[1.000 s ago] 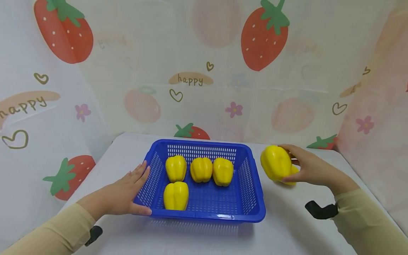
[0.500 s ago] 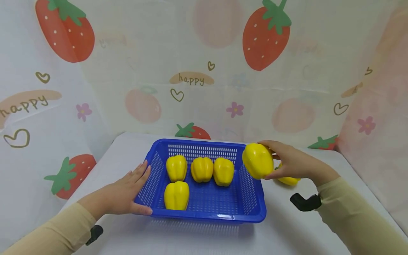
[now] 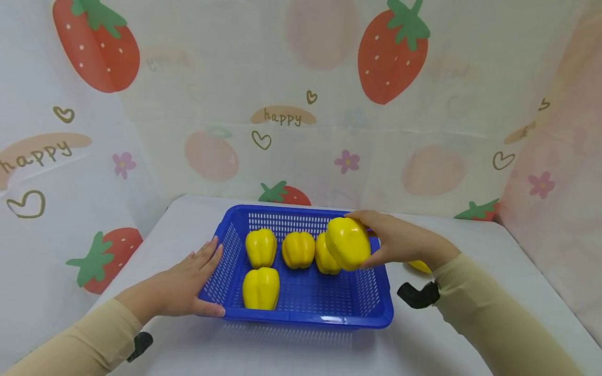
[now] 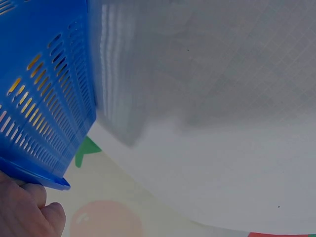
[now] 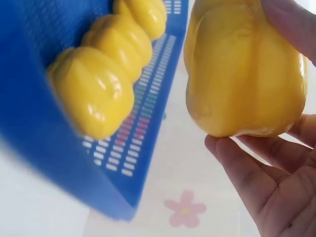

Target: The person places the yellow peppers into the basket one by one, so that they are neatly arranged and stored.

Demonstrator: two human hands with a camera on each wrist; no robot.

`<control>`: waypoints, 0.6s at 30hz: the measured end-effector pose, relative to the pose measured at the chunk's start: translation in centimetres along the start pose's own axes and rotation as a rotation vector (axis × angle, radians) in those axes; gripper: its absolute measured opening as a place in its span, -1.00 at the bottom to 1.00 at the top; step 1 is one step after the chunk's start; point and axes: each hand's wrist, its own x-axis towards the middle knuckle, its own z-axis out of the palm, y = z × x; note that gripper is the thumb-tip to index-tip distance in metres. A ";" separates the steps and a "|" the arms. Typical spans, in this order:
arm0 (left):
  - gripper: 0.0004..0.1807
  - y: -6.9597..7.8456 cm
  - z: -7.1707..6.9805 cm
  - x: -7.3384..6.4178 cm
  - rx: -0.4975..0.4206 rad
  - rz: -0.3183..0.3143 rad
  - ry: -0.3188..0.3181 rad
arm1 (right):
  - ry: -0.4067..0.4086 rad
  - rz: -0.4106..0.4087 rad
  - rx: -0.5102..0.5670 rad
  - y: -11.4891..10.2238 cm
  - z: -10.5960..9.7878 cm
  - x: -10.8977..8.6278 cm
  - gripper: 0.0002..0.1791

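In the head view, my right hand (image 3: 397,237) holds a yellow bell pepper (image 3: 348,244) above the right side of a blue basket (image 3: 301,316). Its thumb and fingers span the pepper, as the right wrist view also shows on the held pepper (image 5: 242,74). Part of another yellow pepper (image 3: 324,256) in the basket is hidden behind it. Three more lie inside: a back-left pepper (image 3: 261,248), a middle pepper (image 3: 298,250) and a front-left pepper (image 3: 261,289). Spread along the basket's left rim, my left hand (image 3: 174,287) rests with fingers extended and thumb at the front corner.
Right of the basket, another yellow pepper (image 3: 419,266) lies on the white table (image 3: 188,350), mostly behind the right wrist. A curtain (image 3: 329,130) printed with strawberries stands behind the table. The basket's slotted side wall (image 4: 44,98) rises beside the left wrist camera.
My right hand has carried the pepper leftward from beside the basket, across its right rim, to over the inside. The left hand and the basket stay in place.
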 end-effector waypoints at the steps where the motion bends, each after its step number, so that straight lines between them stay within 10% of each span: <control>1: 0.37 0.0 0.0 0.0 -0.001 0.000 -0.001 | -0.007 0.004 -0.004 -0.2 0.1 0.2 0.00; 18: 0.37 -0.1 0.1 0.0 0.009 0.008 0.003 | -0.086 -0.030 0.035 -2.0 2.7 3.5 -0.02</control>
